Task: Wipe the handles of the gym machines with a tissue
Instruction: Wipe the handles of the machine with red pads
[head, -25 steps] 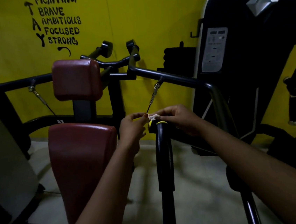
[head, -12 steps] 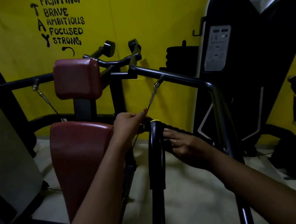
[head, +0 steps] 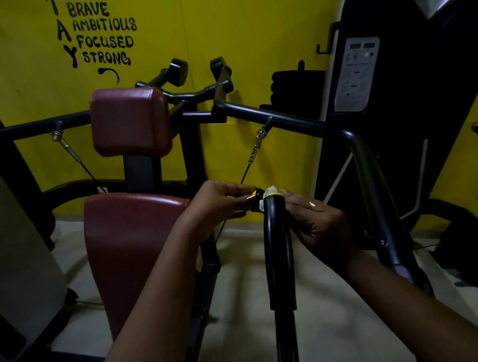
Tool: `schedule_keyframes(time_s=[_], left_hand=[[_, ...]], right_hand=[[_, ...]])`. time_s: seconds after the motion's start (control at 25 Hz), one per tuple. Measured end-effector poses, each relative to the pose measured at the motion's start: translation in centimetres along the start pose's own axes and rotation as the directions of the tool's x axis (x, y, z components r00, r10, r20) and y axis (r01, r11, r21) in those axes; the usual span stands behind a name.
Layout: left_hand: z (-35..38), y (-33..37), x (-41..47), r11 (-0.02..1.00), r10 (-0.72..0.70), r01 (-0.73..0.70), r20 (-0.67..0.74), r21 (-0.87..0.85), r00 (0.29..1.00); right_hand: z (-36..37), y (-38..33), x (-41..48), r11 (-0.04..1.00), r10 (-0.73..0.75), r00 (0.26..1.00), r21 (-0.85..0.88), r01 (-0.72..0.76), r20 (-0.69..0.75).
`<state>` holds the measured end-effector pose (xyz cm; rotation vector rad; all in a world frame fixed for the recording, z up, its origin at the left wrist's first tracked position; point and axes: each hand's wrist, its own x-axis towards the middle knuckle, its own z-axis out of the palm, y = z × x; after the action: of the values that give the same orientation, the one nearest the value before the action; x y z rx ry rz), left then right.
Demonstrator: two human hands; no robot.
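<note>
The tissue (head: 270, 190) sits bunched at the top of the black upright handle (head: 278, 250), just beside its yellow ring, wedged between the handle and a small black end cap (head: 259, 194). The left grip (head: 219, 205) is curled, its fingertips pinching the end cap. The right grip (head: 322, 225) reaches in from behind the handle with its fingers stretched toward the tissue; the handle hides whether it is clenched on the tissue or released. To the left stands the machine's red pad (head: 129, 121), in front of a yellow wall (head: 244, 18).
</note>
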<state>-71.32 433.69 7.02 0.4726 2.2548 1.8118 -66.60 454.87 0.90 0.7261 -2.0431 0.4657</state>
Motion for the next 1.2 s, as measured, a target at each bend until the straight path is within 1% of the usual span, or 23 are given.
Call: schedule_keyframes(time_s=[0.04,0.08,0.12,0.16,0.2,0.28,0.32,0.36,0.4,0.44,0.48,0.52,0.6,0.64,0.76,0.8,0.88,0.96,1.0,1.04,1.12,1.16,1.2], left_hand=[[-0.2,-0.1,0.1,0.999,0.006,-0.006,0.009,0.049,1.0],[-0.3,-0.1,0.3,0.995,0.013,-0.014,0.005,0.103,1.0],[-0.3,-0.1,0.4,0.99,0.025,-0.024,-0.006,0.14,1.0],[-0.2,0.0,0.6,0.986,0.038,-0.033,-0.026,0.165,0.999],[0.0,0.1,0.7,0.982,0.048,-0.039,-0.046,0.184,0.998],[0.5,0.5,0.6,0.96,0.079,-0.05,-0.095,0.275,0.992],[0.8,0.5,0.5,0.941,0.1,-0.053,-0.127,0.333,0.987],[1.0,0.5,0.4,0.926,0.119,-0.053,-0.154,0.374,0.981],[1.1,0.4,0.4,0.916,0.131,-0.052,-0.172,0.398,0.976],[1.2,0.4,0.3,0.907,0.143,-0.053,-0.187,0.418,0.972],[1.2,0.5,0.3,0.894,0.16,-0.058,-0.197,0.444,0.967],[1.1,0.5,0.2,0.878,0.179,-0.063,-0.203,0.475,0.963],[0.8,0.4,0.4,0.852,0.214,-0.071,-0.22,0.519,0.952],[0.7,0.2,0.5,0.85,0.222,-0.072,-0.231,0.523,0.947],[1.0,-0.1,0.3,0.854,0.201,-0.051,-0.236,0.518,0.951],[1.0,-0.2,0.3,0.859,0.196,-0.047,-0.243,0.51,0.95],[0.9,-0.1,0.3,0.872,0.193,-0.042,-0.264,0.489,0.945],[0.8,-0.1,0.4,0.873,0.188,-0.033,-0.274,0.487,0.943],[0.8,-0.1,0.3,0.876,0.183,-0.03,-0.274,0.482,0.944],[0.8,0.0,0.3,0.883,0.177,-0.029,-0.274,0.469,0.945],[0.9,0.3,0.3,0.899,0.171,-0.038,-0.27,0.436,0.948],[0.9,0.4,0.3,0.906,0.166,-0.044,-0.258,0.42,0.952],[0.9,0.5,0.3,0.92,0.158,-0.058,-0.232,0.387,0.96]], right_hand=[[0.4,-0.2,0.8,0.998,0.058,0.998,0.001,-0.058,0.009],[0.7,-0.5,1.9,0.988,0.139,0.989,0.058,-0.141,0.042],[0.7,-0.9,3.0,0.954,0.247,0.964,0.151,-0.26,0.101],[0.5,-0.9,3.9,0.889,0.359,0.915,0.232,-0.395,0.183],[0.1,-0.6,4.5,0.824,0.445,0.852,0.246,-0.51,0.275],[-1.0,0.8,5.2,0.754,0.54,0.725,0.137,-0.642,0.426],[-1.4,1.5,5.5,0.689,0.572,0.638,0.12,-0.714,0.516],[-1.6,2.0,6.2,0.585,0.586,0.53,0.133,-0.8,0.613],[-1.5,2.4,7.2,0.478,0.58,0.404,0.105,-0.872,0.708],[-0.9,2.7,8.3,0.414,0.534,0.287,0.05,-0.909,0.795],[-0.1,2.8,9.5,0.36,0.476,0.188,0.004,-0.933,0.859],[0.9,2.7,10.4,0.315,0.426,0.128,-0.015,-0.949,0.896],[2.9,2.6,11.6,0.254,0.403,0.07,-0.038,-0.966,0.912],[3.3,2.7,11.8,0.272,0.419,0.055,-0.068,-0.96,0.906],[2.6,3.0,11.4,0.386,0.447,0.006,-0.186,-0.903,0.895],[2.3,2.9,11.4,0.411,0.452,0.007,-0.202,-0.889,0.892],[2.1,2.5,11.6,0.44,0.462,0.049,-0.181,-0.879,0.886],[2.3,1.9,11.6,0.446,0.441,0.152,-0.069,-0.893,0.884],[2.4,1.7,11.2,0.452,0.45,0.232,0.005,-0.892,0.862],[2.3,1.5,10.6,0.459,0.481,0.333,0.09,-0.884,0.811],[1.3,0.8,8.4,0.472,0.525,0.543,0.307,-0.826,0.655],[0.6,0.3,7.0,0.555,0.513,0.657,0.369,-0.745,0.553],[-0.2,0.0,5.7,0.687,0.486,0.757,0.346,-0.64,0.436]])
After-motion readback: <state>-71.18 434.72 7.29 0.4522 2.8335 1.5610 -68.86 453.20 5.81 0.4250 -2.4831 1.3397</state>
